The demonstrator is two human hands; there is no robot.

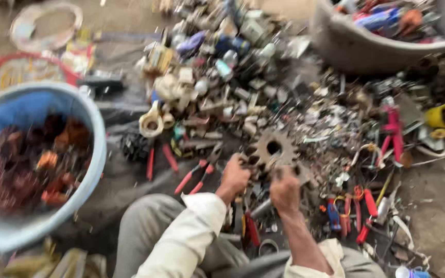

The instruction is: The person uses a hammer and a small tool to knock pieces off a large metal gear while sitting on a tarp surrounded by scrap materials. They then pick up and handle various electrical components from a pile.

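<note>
Both hands (234, 176) (285, 189) on gear (271, 150), blue tub (98, 123) w/ copper scrap (6, 170)

1. A toothed gear (273, 149) sits at centre, held between the left hand (234, 176) and right hand (285, 189).
2. A basin (91, 121) holding wire coils (11, 170) lies left.
3. A scrap heap (243, 87) spreads behind the gear.
4. A tub (356, 49) stands far right.
5. Pliers (198, 175) lie just left of the left hand.
</note>
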